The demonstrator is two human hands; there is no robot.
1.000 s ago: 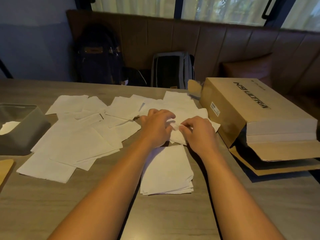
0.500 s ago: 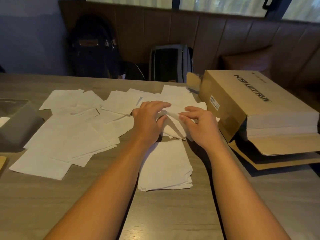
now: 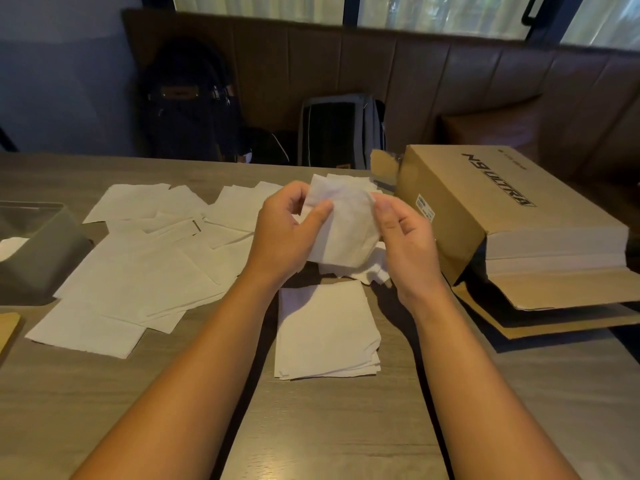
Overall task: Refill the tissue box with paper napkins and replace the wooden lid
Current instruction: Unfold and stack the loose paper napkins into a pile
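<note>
The tissue box (image 3: pixel 38 251), a grey open container, stands at the far left of the surface (image 3: pixel 329 427), about 9 o'clock from the hands, with its top uncovered and only a small bit of white paper showing inside. The wooden lid (image 3: pixel 8 329) seems to be the light brown piece at the left edge, around 8 o'clock, but it is mostly cut off. Both hands are raised over the middle: the left hand (image 3: pixel 287 237) and the right hand (image 3: pixel 403 240) each make a pinching grip on one napkin (image 3: pixel 341 230), thumbs in front and other fingers behind. Just below, at 6 o'clock, lies a neat stack of napkins (image 3: pixel 327 336); many loose napkins (image 3: pixel 138 268) are spread toward 10 o'clock. A cardboard box (image 3: pixel 485 209) rests at 3 o'clock. I judge the task is early: sorting goes on, filling and closing are left.
</note>
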